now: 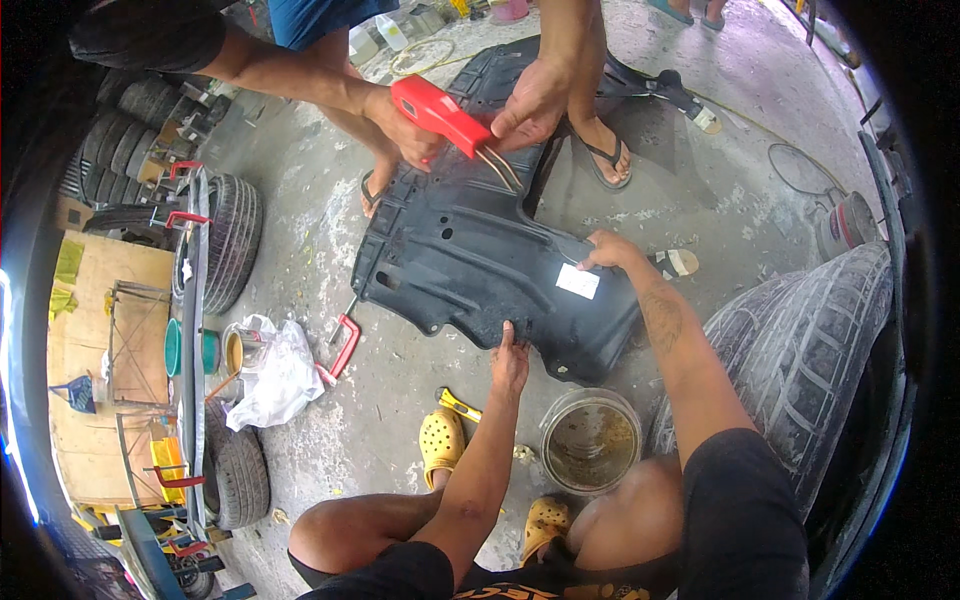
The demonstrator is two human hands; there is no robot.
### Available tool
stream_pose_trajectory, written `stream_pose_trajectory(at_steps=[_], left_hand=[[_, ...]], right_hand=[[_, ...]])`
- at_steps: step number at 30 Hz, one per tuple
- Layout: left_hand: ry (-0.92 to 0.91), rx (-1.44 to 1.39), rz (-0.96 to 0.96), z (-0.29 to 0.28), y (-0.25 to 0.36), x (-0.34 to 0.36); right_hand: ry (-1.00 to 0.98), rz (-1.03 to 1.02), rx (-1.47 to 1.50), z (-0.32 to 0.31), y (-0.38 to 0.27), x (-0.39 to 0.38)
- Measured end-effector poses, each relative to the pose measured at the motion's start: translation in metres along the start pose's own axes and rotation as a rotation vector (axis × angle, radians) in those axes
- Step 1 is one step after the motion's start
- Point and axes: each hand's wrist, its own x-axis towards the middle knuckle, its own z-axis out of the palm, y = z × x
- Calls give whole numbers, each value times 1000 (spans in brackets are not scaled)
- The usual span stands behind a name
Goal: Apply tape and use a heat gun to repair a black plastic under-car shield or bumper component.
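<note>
A large black plastic car undertray [490,260] with a white label [577,281] lies in front of me, its near end held off the floor. My left hand [510,362] is closed on its near edge, thumb on top and the other fingers hidden beneath. On the right edge, close to the label, my right hand [612,250] grips the same undertray. Across from me a co-worker's hand [400,125] holds a red hot stapler [440,115], its two metal prongs pointing down over the undertray. The co-worker's other hand [530,100] is by the prong end.
A round clear tub [590,440] stands by my right knee. Tyres [810,350] lie to the right. A red clamp [345,348] and white plastic bag [278,375] sit at left, near a clamped rail [197,350]. A yellow-handled tool [459,404] lies by my foot.
</note>
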Motion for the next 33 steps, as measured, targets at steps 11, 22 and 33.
stream_pose_trajectory(at_steps=[11, 22, 33], left_hand=[[3, 16, -17, -3, 1, 2], [-3, -9, 34, 2, 0, 1], [-4, -9, -6, 2, 2, 0]], right_hand=[[14, -23, 1, -2, -6, -4], [15, 16, -68, -2, -4, -5], [66, 10, -92, 4, 2, 5]])
